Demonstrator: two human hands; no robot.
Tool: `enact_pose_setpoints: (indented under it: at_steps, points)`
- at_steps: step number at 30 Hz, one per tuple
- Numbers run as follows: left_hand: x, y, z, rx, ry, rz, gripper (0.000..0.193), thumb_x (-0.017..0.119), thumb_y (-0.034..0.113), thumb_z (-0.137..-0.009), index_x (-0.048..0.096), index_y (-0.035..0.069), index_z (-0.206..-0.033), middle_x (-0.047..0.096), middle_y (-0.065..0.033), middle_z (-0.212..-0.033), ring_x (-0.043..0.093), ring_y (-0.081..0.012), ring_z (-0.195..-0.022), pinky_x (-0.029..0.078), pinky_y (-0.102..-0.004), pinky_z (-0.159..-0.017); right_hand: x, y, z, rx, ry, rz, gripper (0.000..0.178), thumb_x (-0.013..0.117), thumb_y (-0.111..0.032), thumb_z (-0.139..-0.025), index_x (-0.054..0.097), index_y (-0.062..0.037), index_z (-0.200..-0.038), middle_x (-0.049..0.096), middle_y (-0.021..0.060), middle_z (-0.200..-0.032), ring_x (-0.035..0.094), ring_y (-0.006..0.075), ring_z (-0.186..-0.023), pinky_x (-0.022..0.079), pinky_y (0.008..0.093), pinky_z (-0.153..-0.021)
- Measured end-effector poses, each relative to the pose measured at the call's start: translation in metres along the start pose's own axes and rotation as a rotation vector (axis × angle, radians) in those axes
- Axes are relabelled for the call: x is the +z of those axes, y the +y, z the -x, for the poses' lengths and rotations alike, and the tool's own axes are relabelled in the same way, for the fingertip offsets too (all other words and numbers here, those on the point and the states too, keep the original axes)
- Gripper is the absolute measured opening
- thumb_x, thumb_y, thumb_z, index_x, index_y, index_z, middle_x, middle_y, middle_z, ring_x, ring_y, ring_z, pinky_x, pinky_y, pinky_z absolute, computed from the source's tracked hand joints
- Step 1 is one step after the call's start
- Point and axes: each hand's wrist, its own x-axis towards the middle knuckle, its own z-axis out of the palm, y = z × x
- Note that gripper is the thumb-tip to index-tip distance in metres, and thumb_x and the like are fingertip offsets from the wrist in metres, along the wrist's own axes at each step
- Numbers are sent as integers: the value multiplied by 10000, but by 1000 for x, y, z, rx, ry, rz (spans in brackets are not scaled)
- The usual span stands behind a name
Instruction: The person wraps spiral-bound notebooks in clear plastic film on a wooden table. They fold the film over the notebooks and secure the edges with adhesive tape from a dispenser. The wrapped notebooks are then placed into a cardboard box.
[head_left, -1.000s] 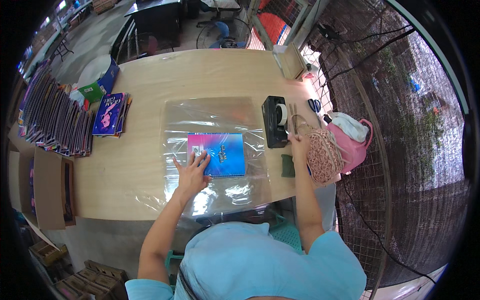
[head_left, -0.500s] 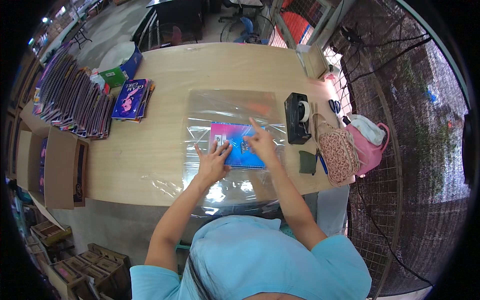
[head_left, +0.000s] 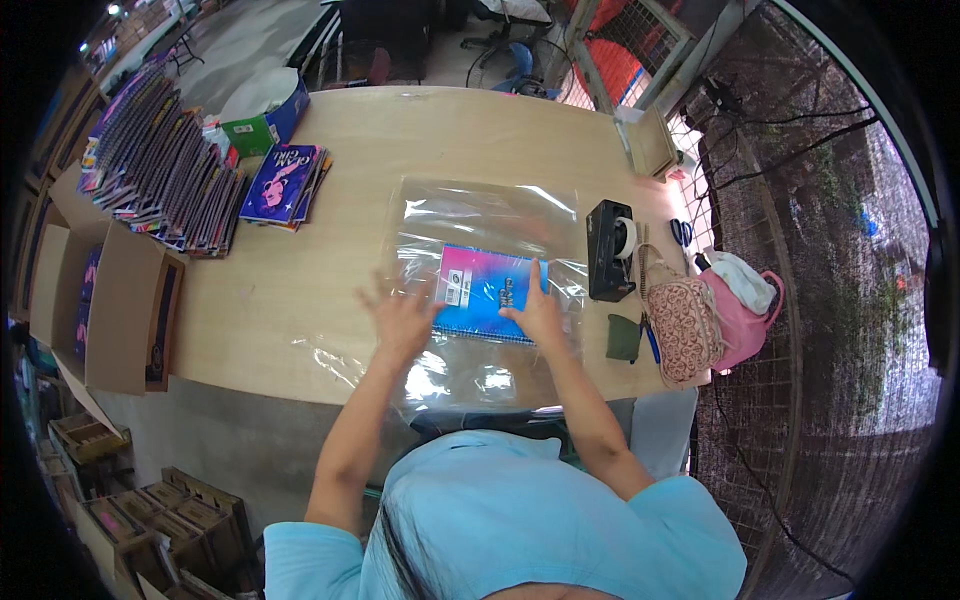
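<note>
A pink-and-blue spiral notebook (head_left: 480, 285) lies flat on a sheet of clear plastic film (head_left: 425, 220) in front of me, its wire coil toward my body. My right hand (head_left: 540, 318) rests at the notebook's right side, thumb and index finger apart on or just over its cover. By the left edge is my left hand (head_left: 402, 322), fingers spread and partly blurred; its thumb reaches the notebook's edge. Neither hand grips anything. Right of the film stands a black tape dispenser (head_left: 608, 265) with a roll of tape.
Spiral notebooks fill the left side in a leaning row (head_left: 170, 170), beside a smaller notebook stack (head_left: 283, 185) and an open carton (head_left: 130, 300). On the right are a green pouch (head_left: 623, 337), scissors (head_left: 682, 232), a patterned bag (head_left: 684, 325) and a pink bag (head_left: 738, 315).
My left hand has lifted off the cover and shifted left. My right hand has come down to the notebook's right side. The whole view has shifted slightly.
</note>
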Motion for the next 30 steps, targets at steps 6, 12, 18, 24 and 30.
enact_pose_setpoints:
  at_steps: [6,12,18,24,30]
  points:
    - [-28,43,69,-1258,-660,1793,470,683,306,-849,507,60,-1209,486,-156,-1242,492,-263,-1147,447,-427,-906,-10,-35,-82,-631,225,171,857,720,-542,-725,412,-81,-1379,635,230,-1074,625,396,-970,503,433,-827]
    - [-2,101,39,-1243,-357,2271,465,706,153,-819,457,59,-1201,490,-105,-1236,480,-196,-1131,414,-367,-938,-1,-55,-116,-453,-465,115,848,729,-554,-707,478,4,-1294,569,220,-1209,570,366,-1101,438,428,-958]
    - [-68,121,32,-475,111,1409,977,789,199,-729,151,-68,-1418,265,-211,-1413,313,-311,-1305,289,-396,-1072,-49,1,-34,-474,108,-829,837,880,-300,-605,453,14,-1253,632,146,-1067,620,288,-1000,498,385,-854]
    - [-40,64,5,-353,52,1375,1062,888,352,-549,318,-45,-1352,460,-180,-1280,462,-285,-1197,368,-385,-1014,18,51,5,-283,-29,-1145,455,677,-135,-819,497,-5,-1217,605,65,-1113,579,143,-1003,486,291,-851]
    - [31,72,16,-455,285,1639,1082,880,576,-443,447,-15,-1239,600,-127,-1052,589,-222,-993,472,-354,-861,103,69,-2,-302,271,-1421,554,729,-200,-793,483,-10,-1251,595,58,-1136,578,185,-1029,474,348,-907]
